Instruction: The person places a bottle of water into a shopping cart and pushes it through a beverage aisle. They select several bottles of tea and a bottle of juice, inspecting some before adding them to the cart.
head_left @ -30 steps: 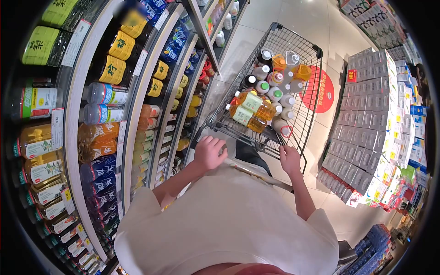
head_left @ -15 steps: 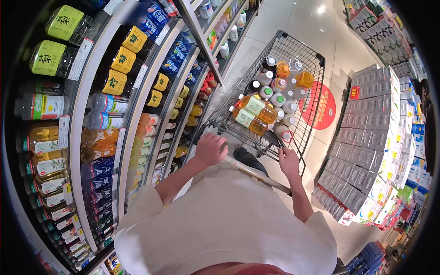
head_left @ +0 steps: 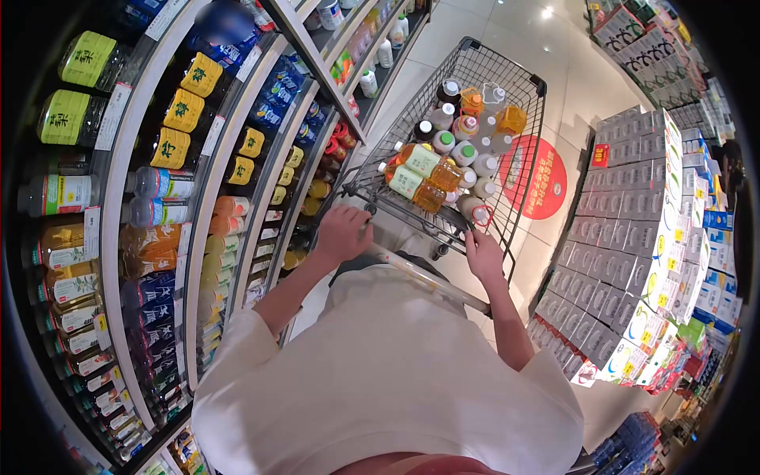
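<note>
A black wire shopping cart (head_left: pixel 532 150) stands in front of me, its pale handle bar (head_left: pixel 423 277) close to my waist. My left hand (head_left: pixel 342 233) is closed around the left side of the cart's frame near the handle. On the other side, my right hand (head_left: pixel 484 253) grips the right part of the frame, fingers wrapped over it. Inside the basket stand several bottles with white and green caps. Two amber drink bottles (head_left: pixel 419 178) with pale labels lie across the near end. An orange jug (head_left: pixel 511 120) sits toward the far right of the basket.
Shelves of bottled drinks (head_left: pixel 170 150) line my left side. Stacked grey and white cartons (head_left: pixel 609 237) form a tall display on the right. A round red floor sticker (head_left: pixel 546 180) lies beside the cart on the tiled floor (head_left: pixel 538 39).
The cart has rolled slightly forward past the floor sticker, with both hands still on it. Shelves and cartons have shifted left in view. A shoe now shows below the handle.
</note>
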Motion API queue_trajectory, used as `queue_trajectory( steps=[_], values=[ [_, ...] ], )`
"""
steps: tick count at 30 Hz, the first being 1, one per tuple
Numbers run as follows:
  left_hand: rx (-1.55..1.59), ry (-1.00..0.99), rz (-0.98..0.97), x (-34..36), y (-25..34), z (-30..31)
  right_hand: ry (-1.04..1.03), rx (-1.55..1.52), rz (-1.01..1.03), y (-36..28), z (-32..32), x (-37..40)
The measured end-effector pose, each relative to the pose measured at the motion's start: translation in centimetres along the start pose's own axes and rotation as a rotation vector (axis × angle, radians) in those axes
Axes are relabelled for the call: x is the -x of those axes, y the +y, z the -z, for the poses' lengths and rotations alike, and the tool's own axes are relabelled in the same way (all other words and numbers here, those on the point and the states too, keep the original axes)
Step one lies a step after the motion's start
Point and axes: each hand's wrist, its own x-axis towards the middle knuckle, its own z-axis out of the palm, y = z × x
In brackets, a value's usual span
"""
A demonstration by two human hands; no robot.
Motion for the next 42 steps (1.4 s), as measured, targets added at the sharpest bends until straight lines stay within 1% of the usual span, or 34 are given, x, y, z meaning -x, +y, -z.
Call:
queue_trajectory(
  steps=[5, 8, 9, 12, 13, 16, 20, 21, 24, 26, 29, 32, 35, 38, 42],
  values=[
    [0.012, -0.008, 0.008, -1.3, 0.0, -1.0, -0.005, 0.012, 0.000, 1.1, 0.3, -1.5],
    [0.007, 0.029, 0.001, -2.2, 0.0, -1.3, -0.016, 0.022, -0.073, 1.1, 0.9, -2.4],
    [-0.001, 0.047, 0.007, -2.3, 0.0, -1.5, -0.048, 0.038, -0.089, 1.0, 1.3, -2.8],
    [-0.006, 0.121, -0.009, -2.6, -0.1, -2.1, -0.044, 0.017, -0.076, 2.0, 0.8, -3.7],
    [-0.029, 0.075, 0.025, -2.9, 0.2, -1.9, -0.030, 0.023, -0.063, 2.0, 0.9, -3.9],
    [-0.029, 0.054, 0.030, -3.7, 0.5, -1.7, -0.064, 0.055, -0.046, 2.4, 1.4, -4.6],
    [0.004, 0.096, 0.017, -4.4, 0.5, -1.9, -0.064, 0.040, -0.037, 3.0, 1.4, -5.3],
    [0.001, 0.100, 0.017, -4.5, 0.5, -1.9, -0.059, 0.072, -0.017, 3.2, 1.4, -5.6],
    [-0.016, 0.124, 0.012, -4.8, 0.4, -2.1, -0.006, 0.007, 0.040, 3.1, 1.6, -5.7],
    [-0.026, 0.125, 0.022, -4.6, 0.5, -2.4, -0.063, 0.020, 0.005, 3.1, 1.9, -5.9],
    [-0.048, 0.116, 0.047, -4.7, 0.6, -2.8, -0.035, 0.007, 0.031, 3.7, 1.7, -6.2],
    [-0.051, 0.157, 0.029, -4.8, 0.6, -3.3, -0.022, -0.006, 0.037, 4.0, 1.4, -6.2],
    [-0.075, 0.181, 0.084, -4.3, 1.1, -3.8, -0.028, -0.010, 0.015, 3.6, 1.7, -6.0],
    [-0.053, 0.266, 0.053, -4.3, 1.2, -4.0, -0.032, 0.008, 0.019, 4.1, 1.4, -6.0],
    [-0.044, 0.208, 0.067, -4.1, 1.3, -3.6, -0.042, -0.067, 0.021, 4.3, 1.3, -5.9]
  ],
)
